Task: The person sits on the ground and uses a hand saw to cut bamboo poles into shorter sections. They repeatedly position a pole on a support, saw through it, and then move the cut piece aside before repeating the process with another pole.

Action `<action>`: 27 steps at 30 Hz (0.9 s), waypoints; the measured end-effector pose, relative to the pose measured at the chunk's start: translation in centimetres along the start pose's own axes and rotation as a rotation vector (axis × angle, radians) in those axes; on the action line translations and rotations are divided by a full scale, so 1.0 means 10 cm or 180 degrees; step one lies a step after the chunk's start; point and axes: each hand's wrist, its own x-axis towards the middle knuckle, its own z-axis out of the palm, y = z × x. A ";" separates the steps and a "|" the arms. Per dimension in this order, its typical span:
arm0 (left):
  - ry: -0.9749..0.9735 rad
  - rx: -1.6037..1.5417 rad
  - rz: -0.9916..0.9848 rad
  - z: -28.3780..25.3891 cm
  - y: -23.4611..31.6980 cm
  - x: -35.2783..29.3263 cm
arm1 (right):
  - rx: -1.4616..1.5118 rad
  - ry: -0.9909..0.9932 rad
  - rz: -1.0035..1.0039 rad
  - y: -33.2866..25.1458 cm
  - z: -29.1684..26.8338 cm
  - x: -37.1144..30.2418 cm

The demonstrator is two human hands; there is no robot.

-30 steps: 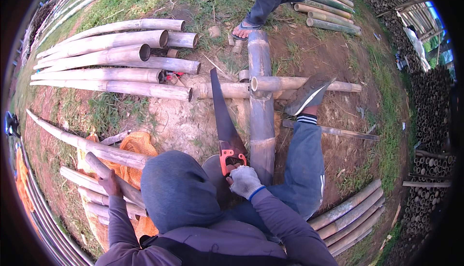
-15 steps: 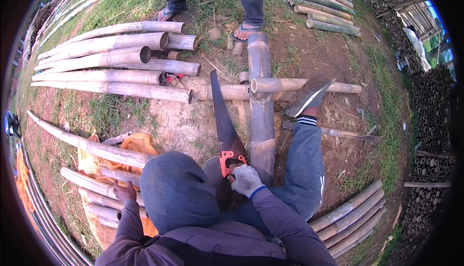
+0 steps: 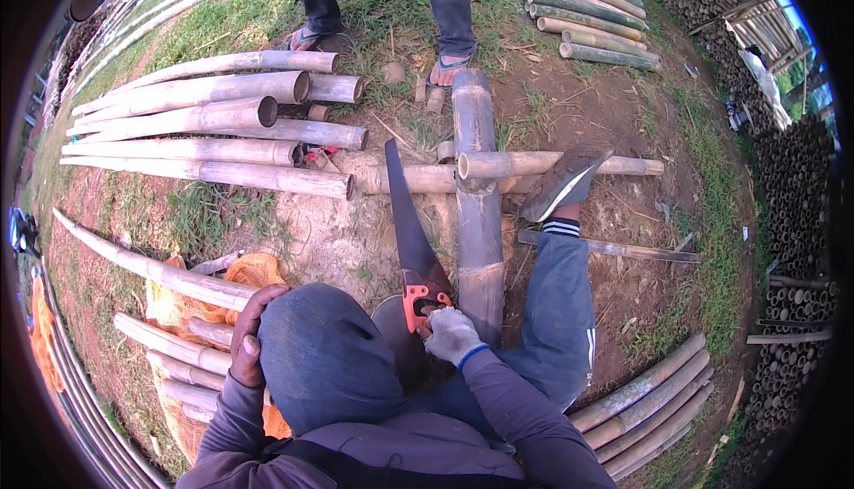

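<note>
The white-gloved right hand [image 3: 452, 335] grasps a dark-bladed, orange-handled handsaw [image 3: 413, 240], which extends from it toward half past eleven; the bare left hand [image 3: 250, 340], unclenched, touches the blue fabric hood [image 3: 329, 356] at nine o'clock.

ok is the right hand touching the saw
Touching. The head view shows the gloved right hand closed on the orange handle of the saw, with no gap between them.
</note>
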 end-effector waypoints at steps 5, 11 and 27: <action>-0.0091 0.0255 -0.0111 -0.14 -0.15 0.01 | 0.0060 -0.0009 -0.0006 0.03 0.03 0.02; -0.0061 0.0240 -0.0173 -0.18 -0.25 0.01 | 0.0179 0.0123 -0.0024 0.04 0.05 0.02; -0.0122 0.0021 -0.0252 -0.23 -0.31 0.02 | 0.0124 -0.0045 0.0135 -0.01 -0.01 0.04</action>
